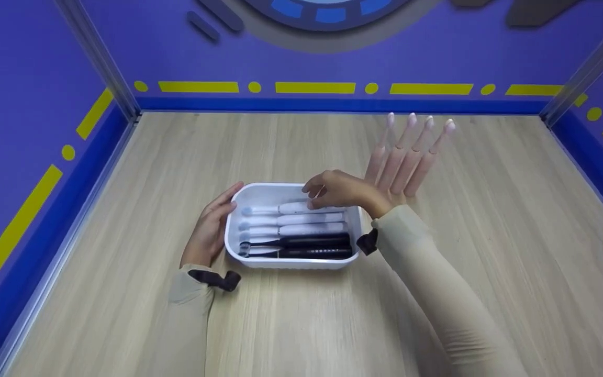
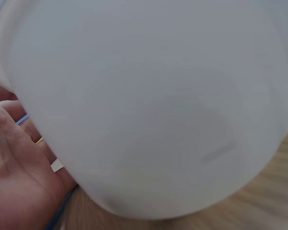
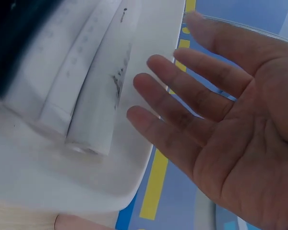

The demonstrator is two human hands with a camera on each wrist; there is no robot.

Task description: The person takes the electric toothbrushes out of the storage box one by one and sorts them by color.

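A white plastic bin [image 1: 291,265] holds electric toothbrushes side by side, heads to the left. Three white toothbrushes [image 1: 312,218] lie toward the back and two black toothbrushes [image 1: 312,242] along the front. My left hand [image 1: 208,230] grips the bin's left end, its thumb at the rim and the fingers along the outside. In the left wrist view the bin wall [image 2: 144,120] partly hides those fingers. Over the bin's back right part hovers my right hand [image 1: 341,189], fingers spread with nothing in them, near the rearmost white toothbrush.
Several pink electric toothbrushes [image 1: 405,162] lie in a slanted row on the wooden table [image 1: 291,324], behind and right of the bin, close to my right wrist. Blue printed panels [image 1: 333,63] enclose the table at the back and both sides.
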